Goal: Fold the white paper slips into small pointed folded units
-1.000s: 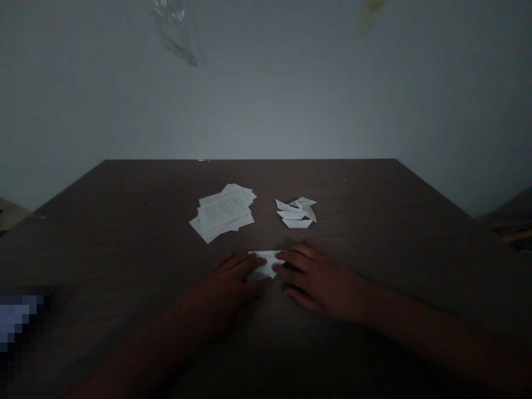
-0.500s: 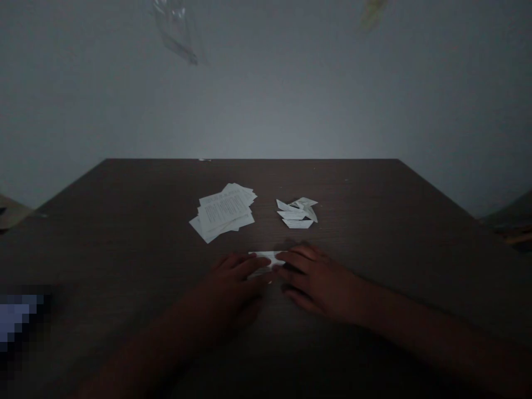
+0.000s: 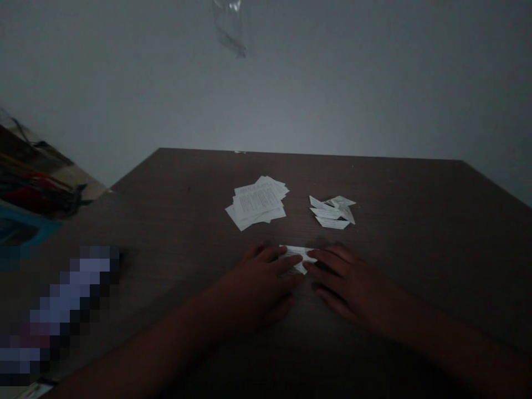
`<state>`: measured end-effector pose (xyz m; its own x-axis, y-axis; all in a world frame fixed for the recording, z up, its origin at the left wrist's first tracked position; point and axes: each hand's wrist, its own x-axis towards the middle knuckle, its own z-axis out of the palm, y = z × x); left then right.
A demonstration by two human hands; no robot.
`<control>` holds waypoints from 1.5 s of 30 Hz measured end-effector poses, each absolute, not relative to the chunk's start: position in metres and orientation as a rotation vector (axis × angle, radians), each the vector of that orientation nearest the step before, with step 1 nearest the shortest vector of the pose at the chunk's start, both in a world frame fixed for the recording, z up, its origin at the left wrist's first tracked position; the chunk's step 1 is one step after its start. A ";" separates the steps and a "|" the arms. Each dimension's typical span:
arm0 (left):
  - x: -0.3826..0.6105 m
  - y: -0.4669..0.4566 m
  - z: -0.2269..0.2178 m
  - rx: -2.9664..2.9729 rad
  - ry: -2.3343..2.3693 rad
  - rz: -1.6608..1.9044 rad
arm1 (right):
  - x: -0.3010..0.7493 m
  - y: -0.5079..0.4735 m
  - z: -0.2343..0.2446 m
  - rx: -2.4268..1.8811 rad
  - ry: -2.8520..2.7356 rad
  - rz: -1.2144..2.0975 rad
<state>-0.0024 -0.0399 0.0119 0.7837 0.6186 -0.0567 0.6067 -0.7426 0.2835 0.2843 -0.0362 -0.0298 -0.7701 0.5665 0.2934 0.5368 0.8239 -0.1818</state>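
A small white piece of folded paper [image 3: 302, 267] lies on the dark wooden table between my two hands. My left hand [image 3: 264, 285] rests on its left part, fingers stretched out and pressing down. From the right, my right hand [image 3: 353, 282] touches the paper with spread fingertips, palm down. Fingers cover much of the sheet, so its full outline is hidden. Beyond it, to the left, is a loose pile of printed paper sheets [image 3: 260, 202]. Several folded paper pieces [image 3: 332, 212] lie in a small heap beyond my right hand.
The table [image 3: 199, 177] ends at a pale wall [image 3: 316, 88]. A clear plastic bag [image 3: 230, 27] hangs there. At the left edge is a blurred-out, pixelated object [image 3: 62, 305]. Dark and coloured clutter [image 3: 37, 188] stands beyond the table's left side.
The view has swung to the left, so everything on the table appears farther right and more clutter shows at left. Both hands stay on the folded paper; fingers shift slightly.
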 end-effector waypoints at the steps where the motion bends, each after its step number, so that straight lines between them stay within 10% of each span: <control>1: -0.002 -0.040 0.013 2.676 0.955 0.060 | 0.285 -0.036 -0.029 -0.836 -2.675 0.132; 35: -0.016 -0.033 0.009 2.678 0.952 0.093 | 0.286 -0.040 -0.011 -1.254 -2.632 -0.169; 45: -0.009 -0.035 0.003 2.694 0.850 0.175 | 0.276 -0.042 -0.020 -0.782 -2.652 0.032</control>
<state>-0.0092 -0.0348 0.0030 0.8164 0.5771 0.0230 0.5391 -0.7757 0.3282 0.2761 -0.0415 -0.0202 -0.7754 0.5278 0.3466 0.5192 0.8453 -0.1257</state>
